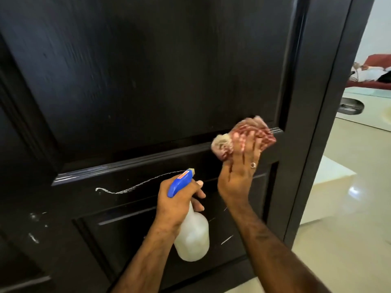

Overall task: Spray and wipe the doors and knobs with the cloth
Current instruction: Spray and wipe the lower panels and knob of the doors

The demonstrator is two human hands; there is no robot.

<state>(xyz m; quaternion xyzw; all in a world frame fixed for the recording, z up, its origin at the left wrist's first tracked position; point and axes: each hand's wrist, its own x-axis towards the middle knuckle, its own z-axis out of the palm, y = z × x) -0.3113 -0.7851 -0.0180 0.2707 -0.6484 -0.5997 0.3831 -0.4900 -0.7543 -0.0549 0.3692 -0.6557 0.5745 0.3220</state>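
Observation:
A dark panelled wooden door (137,81) fills most of the head view. My left hand (177,201) grips a white spray bottle (193,235) by its blue trigger head. A thin stream of liquid (135,186) arcs from the nozzle to the left and hits the door's middle rail. White droplets (35,217) mark the door lower left. My right hand (239,176) presses a crumpled red-and-white checked cloth (245,136) against the moulding at the right end of the upper panel. No knob is visible.
The door's edge and dark frame (321,123) stand at the right. Beyond them lies a glossy tiled floor (349,240) with a white low block (330,187), a round grey object (351,106) and a red sofa (376,68) farther back.

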